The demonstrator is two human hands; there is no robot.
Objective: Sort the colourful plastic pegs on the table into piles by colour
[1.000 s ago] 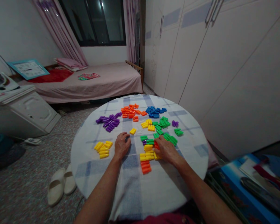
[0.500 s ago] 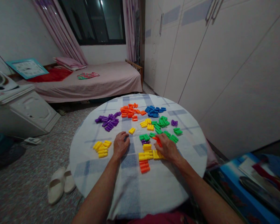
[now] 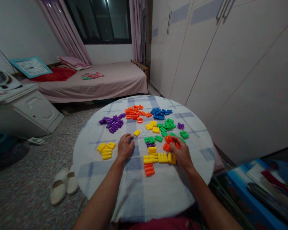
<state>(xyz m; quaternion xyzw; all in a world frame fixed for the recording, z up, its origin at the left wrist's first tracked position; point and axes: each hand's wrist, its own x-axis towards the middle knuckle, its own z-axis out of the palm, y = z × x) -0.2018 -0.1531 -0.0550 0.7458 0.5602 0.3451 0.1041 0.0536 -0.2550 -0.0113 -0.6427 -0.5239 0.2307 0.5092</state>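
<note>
My left hand (image 3: 125,148) rests on the round table (image 3: 134,191) with its fingers curled under, and nothing shows in it. A small yellow block (image 3: 136,133) lies just beyond its knuckles. My right hand (image 3: 181,155) lies to the right, its fingertips pinched on orange-red blocks (image 3: 168,142). Just left of it runs a row of yellow blocks (image 3: 158,157), with an orange stack (image 3: 149,170) below and green blocks (image 3: 153,139) above.
Sorted heaps cover the far half of the cloth: purple (image 3: 112,122), orange (image 3: 134,113), blue (image 3: 161,113), green (image 3: 169,124), and yellow (image 3: 105,150) at the left. White slippers (image 3: 62,187) lie on the floor left; a bed (image 3: 96,83) stands behind, wardrobes (image 3: 230,64) to the right.
My right hand has slid right and slightly away from the yellow row, taking orange-red blocks with it, and more of the yellow row now shows. My left hand has stayed put.
</note>
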